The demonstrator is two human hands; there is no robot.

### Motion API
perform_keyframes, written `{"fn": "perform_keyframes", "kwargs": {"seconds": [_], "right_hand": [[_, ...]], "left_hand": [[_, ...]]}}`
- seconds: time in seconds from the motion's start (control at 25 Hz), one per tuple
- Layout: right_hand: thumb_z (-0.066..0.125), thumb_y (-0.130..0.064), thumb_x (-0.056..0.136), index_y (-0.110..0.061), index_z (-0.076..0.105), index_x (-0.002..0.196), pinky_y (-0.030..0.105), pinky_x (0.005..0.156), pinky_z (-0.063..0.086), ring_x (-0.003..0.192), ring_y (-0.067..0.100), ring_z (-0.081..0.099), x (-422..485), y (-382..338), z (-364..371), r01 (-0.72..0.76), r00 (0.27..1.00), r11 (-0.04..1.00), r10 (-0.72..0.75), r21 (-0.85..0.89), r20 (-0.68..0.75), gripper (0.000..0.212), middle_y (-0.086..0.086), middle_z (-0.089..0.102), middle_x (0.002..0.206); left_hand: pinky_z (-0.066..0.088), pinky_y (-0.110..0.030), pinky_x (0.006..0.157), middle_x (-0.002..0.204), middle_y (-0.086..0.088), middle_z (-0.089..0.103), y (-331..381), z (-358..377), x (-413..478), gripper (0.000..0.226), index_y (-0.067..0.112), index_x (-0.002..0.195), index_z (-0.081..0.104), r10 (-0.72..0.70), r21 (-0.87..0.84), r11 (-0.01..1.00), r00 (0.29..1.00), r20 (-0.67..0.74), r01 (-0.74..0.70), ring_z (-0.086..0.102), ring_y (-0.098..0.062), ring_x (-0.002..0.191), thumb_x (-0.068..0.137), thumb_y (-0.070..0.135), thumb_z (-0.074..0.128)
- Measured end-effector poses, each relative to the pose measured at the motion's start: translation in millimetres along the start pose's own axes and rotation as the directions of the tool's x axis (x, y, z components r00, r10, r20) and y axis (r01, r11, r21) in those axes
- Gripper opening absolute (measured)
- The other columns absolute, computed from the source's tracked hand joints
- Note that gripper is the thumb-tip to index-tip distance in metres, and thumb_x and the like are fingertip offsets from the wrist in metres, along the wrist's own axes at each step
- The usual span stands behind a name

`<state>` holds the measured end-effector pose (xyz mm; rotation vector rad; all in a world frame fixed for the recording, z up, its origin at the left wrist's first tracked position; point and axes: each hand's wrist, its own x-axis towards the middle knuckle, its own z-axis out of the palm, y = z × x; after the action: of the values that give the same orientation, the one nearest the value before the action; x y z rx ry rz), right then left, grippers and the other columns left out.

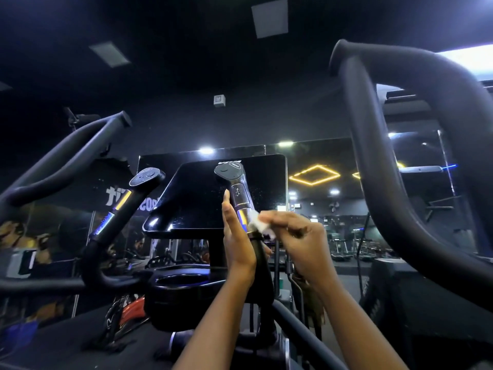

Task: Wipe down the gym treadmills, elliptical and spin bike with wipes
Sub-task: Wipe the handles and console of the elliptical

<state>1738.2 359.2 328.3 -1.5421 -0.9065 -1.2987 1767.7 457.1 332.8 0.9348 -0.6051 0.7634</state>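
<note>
Wipe [261, 223], white and crumpled, is pinched in the fingers [277, 218] of the right hand [296, 236] and pressed against the right side of the elliptical's inner handle [238, 192], just below its button panel. The left hand [237, 241] lies flat against the handle's other side, its fingers straight and pressed together. Behind the handle stands the dark console screen [202, 198], with a cup holder [181, 281] below it.

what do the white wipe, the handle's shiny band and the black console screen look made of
White wipe: thin paper or nonwoven cloth, crumpled in the right hand.
Shiny band on the upright black handle: probably polished metal, it mirrors light.
Black console screen: glossy glass or plastic, showing sharp glints.
</note>
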Motion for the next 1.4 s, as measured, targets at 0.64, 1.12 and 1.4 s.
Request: {"fn": "perform_keyframes", "kwargs": {"seconds": [0.64, 1.12, 1.4], "right_hand": [[0.058, -0.006, 0.066, -0.013, 0.076, 0.087, 0.029, 0.061, 0.051, 0.069, 0.024, 0.064, 20.6, -23.9, 14.1, 0.517, 0.844, 0.686, -0.309, -0.512, 0.438, 0.029, 0.005, 0.072, 0.086], [0.050, -0.014, 0.090, -0.014, 0.070, 0.104, 0.041, 0.079, 0.050, 0.104, 0.025, 0.055, 100.7, -38.8, 39.7, 0.639, 0.734, 0.384, -0.048, -0.666, 0.677, 0.025, 0.006, 0.062, 0.111], [0.055, -0.012, 0.078, -0.015, 0.074, 0.095, 0.028, 0.066, 0.055, 0.076, 0.020, 0.065, 9.0, -17.6, 7.8, 0.567, 0.819, 0.604, -0.336, -0.561, 0.466, 0.026, 0.004, 0.070, 0.093]], "left_hand": [[0.040, -0.042, 0.105, 0.145, -0.001, 0.043, -0.9, -1.9, -3.8, 0.094, 0.063, 0.130, 0.024, -0.026, 0.005, 1.000, 1.000, -0.001, 0.026, 0.052, -0.016, 0.122, 0.044, 0.101, 0.030], [0.030, -0.072, 0.098, 0.143, -0.006, 0.046, -27.7, -0.6, 1.8, 0.068, 0.075, 0.124, 0.022, -0.107, -0.010, 0.994, 0.994, -0.032, 0.107, 0.040, -0.058, 0.121, 0.060, 0.098, 0.021], [0.034, -0.035, 0.107, 0.146, 0.011, 0.034, 2.6, -2.3, -8.4, 0.079, 0.055, 0.138, 0.024, -0.073, -0.045, 0.996, 0.997, -0.021, 0.072, 0.042, -0.008, 0.126, 0.067, 0.087, 0.022]]}}
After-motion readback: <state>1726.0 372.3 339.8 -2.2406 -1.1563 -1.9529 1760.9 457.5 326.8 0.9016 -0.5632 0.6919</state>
